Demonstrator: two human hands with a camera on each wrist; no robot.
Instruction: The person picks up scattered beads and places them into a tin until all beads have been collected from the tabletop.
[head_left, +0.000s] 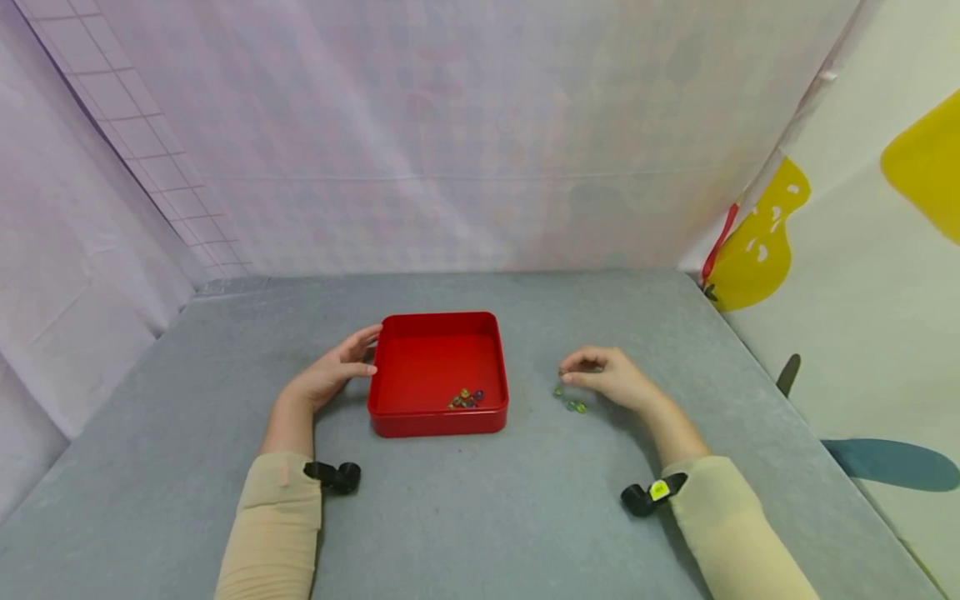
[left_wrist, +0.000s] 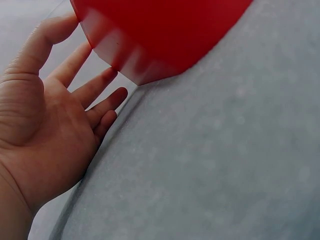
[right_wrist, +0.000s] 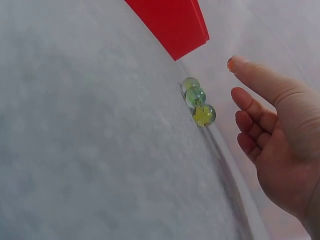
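A red square box [head_left: 438, 425] sits on the grey table, with several glass marbles [head_left: 466, 398] gathered inside near its front right. At the box's left wall is my left hand [head_left: 333, 372]. Its fingertips and thumb touch the outside with the fingers extended, as the left wrist view [left_wrist: 55, 120] also shows. To the right of the box, my right hand [head_left: 611, 379] pinches a small orange marble [right_wrist: 230, 65] between thumb and forefinger, mostly hidden by the fingertips. Just below that hand lie three green and yellow marbles [right_wrist: 203, 115] on the table.
The grey tabletop [head_left: 480, 517] extends around the box. Pale curtains [head_left: 450, 133] hang behind and at the left, and a patterned white sheet [head_left: 862, 333] borders the right side. Black wrist cameras [head_left: 345, 477] are strapped over both sleeves.
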